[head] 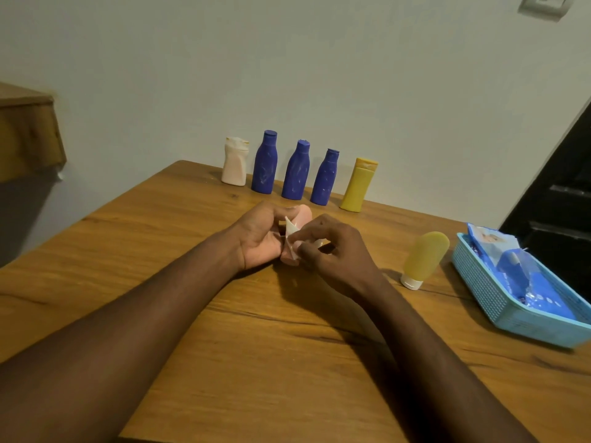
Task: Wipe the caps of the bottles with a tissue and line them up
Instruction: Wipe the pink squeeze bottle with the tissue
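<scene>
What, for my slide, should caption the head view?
Left hand holds a pink bottle; right hand pinches tissue against it.

Wooden table [287,362], visible grain, its far edge against a plain pale wall [287,59]. Light blue perforated plastic basket [479,282] sits at the table's right edge, with a crumpled blue plastic packet [524,276] inside it. Wall plate [543,4] at top right, cut off by the frame. Brown wooden furniture corner [28,135] at left, apart from the table. Dark panelled surface [556,193] at far right, could be a door.
</scene>
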The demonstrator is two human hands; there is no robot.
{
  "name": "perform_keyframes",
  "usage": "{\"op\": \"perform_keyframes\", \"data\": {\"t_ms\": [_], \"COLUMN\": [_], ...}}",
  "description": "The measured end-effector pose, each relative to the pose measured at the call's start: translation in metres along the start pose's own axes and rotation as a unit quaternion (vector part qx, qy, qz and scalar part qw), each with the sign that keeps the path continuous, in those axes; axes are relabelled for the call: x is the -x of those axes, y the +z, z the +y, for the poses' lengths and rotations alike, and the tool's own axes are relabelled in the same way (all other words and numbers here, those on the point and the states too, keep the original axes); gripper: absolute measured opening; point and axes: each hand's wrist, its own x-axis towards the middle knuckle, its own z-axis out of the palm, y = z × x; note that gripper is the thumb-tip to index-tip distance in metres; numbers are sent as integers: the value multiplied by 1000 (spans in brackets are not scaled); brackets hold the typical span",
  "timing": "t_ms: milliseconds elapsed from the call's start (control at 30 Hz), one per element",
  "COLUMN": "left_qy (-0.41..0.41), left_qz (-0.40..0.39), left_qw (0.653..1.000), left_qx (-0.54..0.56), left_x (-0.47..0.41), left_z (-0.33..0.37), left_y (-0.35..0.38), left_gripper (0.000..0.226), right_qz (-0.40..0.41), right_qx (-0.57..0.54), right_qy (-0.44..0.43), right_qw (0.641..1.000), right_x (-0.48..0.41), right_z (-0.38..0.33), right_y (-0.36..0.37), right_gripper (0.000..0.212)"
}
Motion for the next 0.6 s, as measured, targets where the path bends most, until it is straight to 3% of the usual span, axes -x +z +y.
{"op": "perform_keyframes", "data": {"t_ms": [133, 433, 600], "left_qy": [2, -10, -19], "left_qz": [16, -75, -96], "left_qw": [1000, 997, 994], "left_qx": [-8, -22, -52], "left_x": [-2, 2, 7], "left_z": [0, -8, -7], "left_y": [-1, 4, 7], "left_gripper": [39, 34, 35], "right_qz": [-25, 185, 236], "right_qx": [22, 19, -13], "right_qy": [-3, 9, 36], "right_qw": [999, 982, 971], "right_x": [1, -2, -6], "right_z": [1, 10, 14], "right_y": [-2, 0, -5], "right_gripper": [21, 16, 16]}}
